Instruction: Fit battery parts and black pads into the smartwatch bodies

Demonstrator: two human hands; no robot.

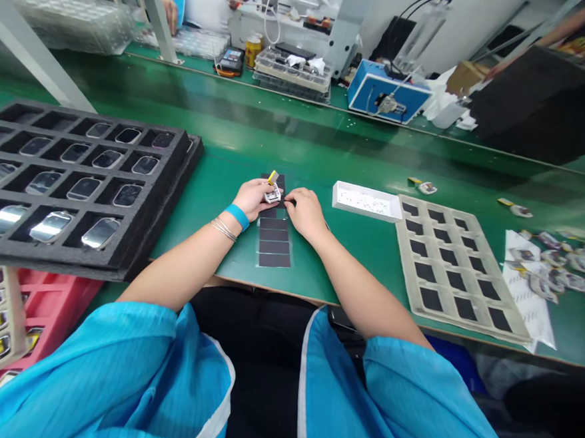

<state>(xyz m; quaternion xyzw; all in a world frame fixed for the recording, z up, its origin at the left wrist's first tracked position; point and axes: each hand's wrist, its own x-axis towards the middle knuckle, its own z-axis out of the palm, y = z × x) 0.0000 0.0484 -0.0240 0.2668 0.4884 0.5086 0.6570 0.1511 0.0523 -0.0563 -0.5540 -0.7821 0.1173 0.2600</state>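
My left hand (252,199) is closed on a small white electronic part (273,195) with a yellow-tipped flex tab sticking up from it. Close beside it, my right hand (307,212) pinches with thumb and forefinger near the part's right edge; whatever is between those fingertips is too small to make out. Beneath and in front of the hands lies a clear sheet with black rectangular stickers (274,243) in a column on the green bench. The sheet's upper part is partly covered by my left hand and the part.
At left stands a black foam tray (141,232) of glass-faced pieces. A white box (367,201) with tiny bits and a beige compartment tray (409,267) with black pads sit at right. Several similar parts (550,264) lie farther right. Across the bench are a blue machine (364,90) and other people.
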